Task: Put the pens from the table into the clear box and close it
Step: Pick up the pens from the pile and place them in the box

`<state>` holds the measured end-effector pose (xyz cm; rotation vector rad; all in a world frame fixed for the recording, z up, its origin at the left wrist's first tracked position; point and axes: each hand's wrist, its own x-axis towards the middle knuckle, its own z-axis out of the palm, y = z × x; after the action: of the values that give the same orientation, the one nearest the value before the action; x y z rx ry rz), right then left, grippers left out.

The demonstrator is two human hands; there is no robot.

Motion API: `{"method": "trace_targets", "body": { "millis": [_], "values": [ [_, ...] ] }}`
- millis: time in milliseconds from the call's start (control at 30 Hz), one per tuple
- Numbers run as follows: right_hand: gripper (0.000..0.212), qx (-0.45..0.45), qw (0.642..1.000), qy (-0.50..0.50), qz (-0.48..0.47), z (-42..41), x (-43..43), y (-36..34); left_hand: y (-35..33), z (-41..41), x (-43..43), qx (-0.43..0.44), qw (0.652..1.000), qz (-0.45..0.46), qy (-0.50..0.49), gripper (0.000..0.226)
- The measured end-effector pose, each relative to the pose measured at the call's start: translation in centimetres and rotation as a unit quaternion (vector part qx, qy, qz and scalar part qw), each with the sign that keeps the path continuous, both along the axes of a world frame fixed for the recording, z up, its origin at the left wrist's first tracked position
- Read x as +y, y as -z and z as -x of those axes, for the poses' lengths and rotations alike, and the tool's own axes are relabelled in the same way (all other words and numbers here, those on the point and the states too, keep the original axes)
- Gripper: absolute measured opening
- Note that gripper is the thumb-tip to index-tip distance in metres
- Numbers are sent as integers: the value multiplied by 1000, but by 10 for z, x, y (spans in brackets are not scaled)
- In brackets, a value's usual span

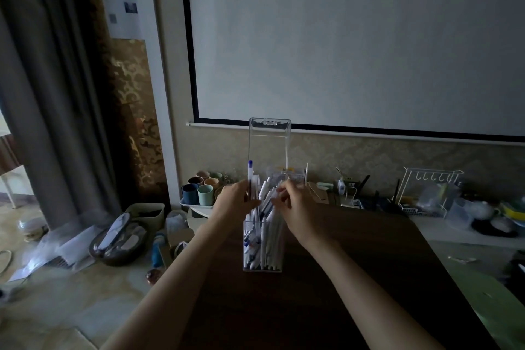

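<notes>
A tall clear box stands upright on the dark wooden table. Its hinged clear lid is swung up and open. Several white pens with blue tips stand packed inside, their tops sticking out. My left hand is at the box's left rim, pinching one white pen with a blue cap that stands upright above the opening. On the right side of the opening, my right hand touches the pen tops with its fingers curled.
A tray of coloured cups stands behind the box to the left. A white wire rack and dishes fill a low shelf at the right. Bags and clutter lie on the floor at the left. A projector screen hangs behind.
</notes>
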<state>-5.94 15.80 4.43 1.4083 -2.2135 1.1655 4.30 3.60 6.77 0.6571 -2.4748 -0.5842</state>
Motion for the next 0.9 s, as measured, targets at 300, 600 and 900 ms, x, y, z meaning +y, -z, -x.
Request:
{"method": "trace_targets", "body": {
  "millis": [300,600,900],
  "values": [
    [26,-10,999,-5,-52,-3,10,7,35,-12,15,115,991,-54,-29,45],
    [57,-55,993,19,-99,-1,-10,-18,5,6,2,113,993,11,45,56],
    [43,-76,994,-4,-81,1,-10,-18,15,8,6,86,993,-1,80,21]
  ]
}}
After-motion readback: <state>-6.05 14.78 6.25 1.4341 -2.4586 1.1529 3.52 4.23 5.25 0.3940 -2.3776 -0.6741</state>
